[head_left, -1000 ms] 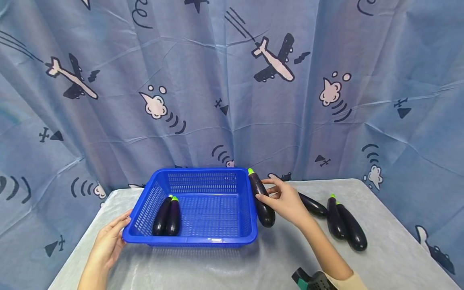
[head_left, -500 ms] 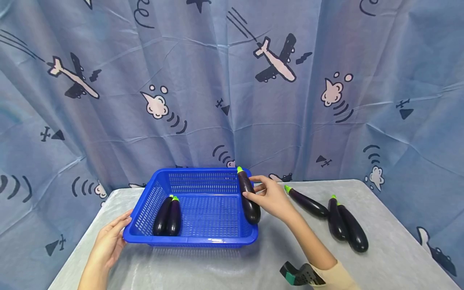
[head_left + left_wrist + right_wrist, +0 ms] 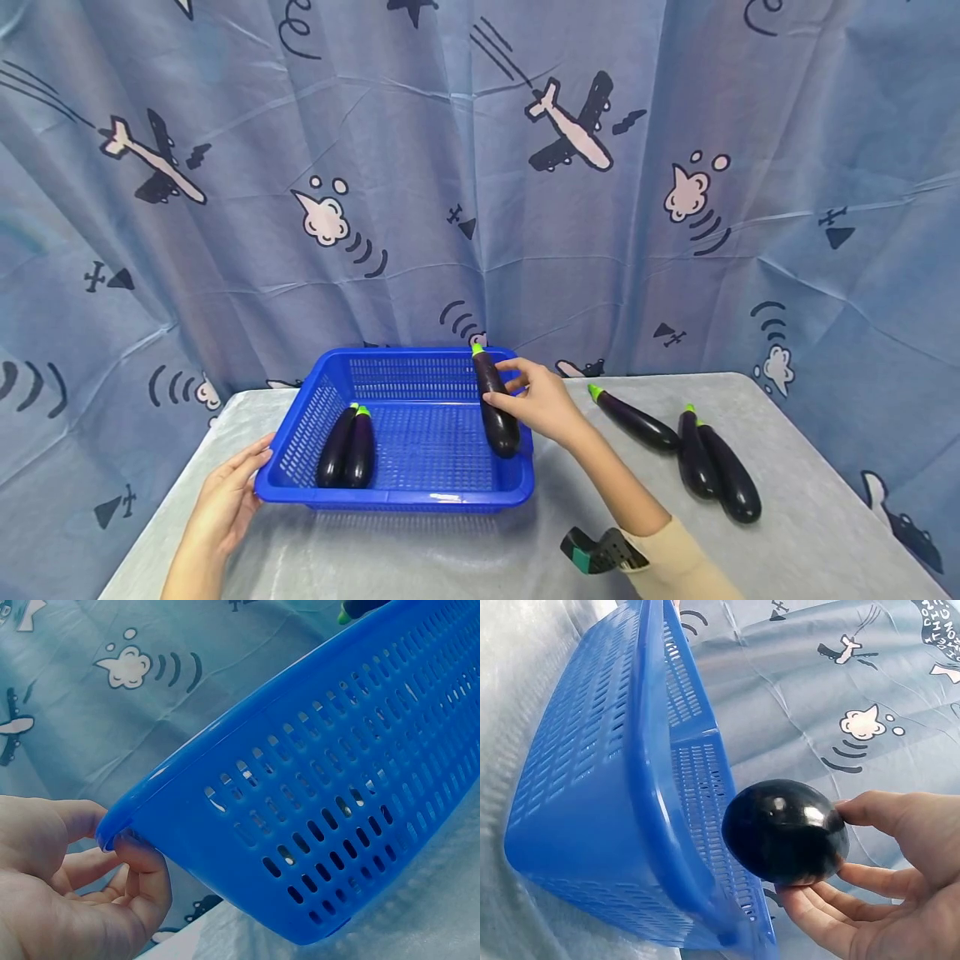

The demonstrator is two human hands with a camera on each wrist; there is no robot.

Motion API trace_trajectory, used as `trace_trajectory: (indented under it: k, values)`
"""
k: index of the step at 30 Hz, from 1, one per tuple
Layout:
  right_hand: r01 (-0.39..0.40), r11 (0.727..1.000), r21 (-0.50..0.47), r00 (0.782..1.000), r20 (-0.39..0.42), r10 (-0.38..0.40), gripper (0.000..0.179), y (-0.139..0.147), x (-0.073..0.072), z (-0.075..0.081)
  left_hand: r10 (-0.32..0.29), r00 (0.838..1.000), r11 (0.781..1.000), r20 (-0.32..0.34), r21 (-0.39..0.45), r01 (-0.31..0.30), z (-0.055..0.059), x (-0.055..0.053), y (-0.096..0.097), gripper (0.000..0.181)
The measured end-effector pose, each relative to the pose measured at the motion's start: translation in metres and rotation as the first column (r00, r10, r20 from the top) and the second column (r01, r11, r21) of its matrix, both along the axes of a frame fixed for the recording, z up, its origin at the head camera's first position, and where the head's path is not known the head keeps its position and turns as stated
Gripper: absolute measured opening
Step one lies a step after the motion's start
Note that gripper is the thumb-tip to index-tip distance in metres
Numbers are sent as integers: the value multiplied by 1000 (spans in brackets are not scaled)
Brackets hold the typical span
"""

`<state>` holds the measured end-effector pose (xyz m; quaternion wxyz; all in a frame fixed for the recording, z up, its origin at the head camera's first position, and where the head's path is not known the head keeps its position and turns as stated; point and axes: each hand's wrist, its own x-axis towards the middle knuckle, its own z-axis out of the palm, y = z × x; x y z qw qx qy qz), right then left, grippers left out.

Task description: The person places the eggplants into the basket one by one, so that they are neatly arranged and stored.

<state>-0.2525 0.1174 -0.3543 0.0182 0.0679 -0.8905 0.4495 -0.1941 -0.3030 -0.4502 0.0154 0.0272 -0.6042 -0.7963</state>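
Note:
A blue plastic basket (image 3: 435,450) with slotted walls stands on the table, two eggplants (image 3: 347,450) side by side at its left inside. The left hand (image 3: 228,492) pinches the basket's left rim; in the left wrist view, thumb and fingers (image 3: 146,866) curl around the rim's corner. Between thumb and fingers, the right hand (image 3: 542,406) holds a dark eggplant (image 3: 495,408), green stem end pointing away, above the basket's right part. The right wrist view shows this eggplant's round end (image 3: 784,832) near the basket's rim.
Right of the basket, three more eggplants lie on the grey-white table (image 3: 795,467): one lone eggplant (image 3: 637,419) and a touching pair (image 3: 723,467). A blue patterned curtain (image 3: 480,208) hangs behind. A black strapped device (image 3: 600,552) sits on the right wrist.
The right hand has moved left with its eggplant, from beside the basket's right rim to above its inside. The left hand stays on the rim.

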Motion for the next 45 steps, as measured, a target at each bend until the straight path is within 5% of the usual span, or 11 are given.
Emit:
trace_trajectory:
  k: [33,45]
  values:
    - [-136,990,-40,987,78,139,48,-48,-30,-11,-15,1000,1000,3,8,15,-1,-1,-1,46]
    - [-107,991,-82,973,197,122,47,-61,-43,-20,-18,1000,1000,3,12,18,-1,-1,-2,46]
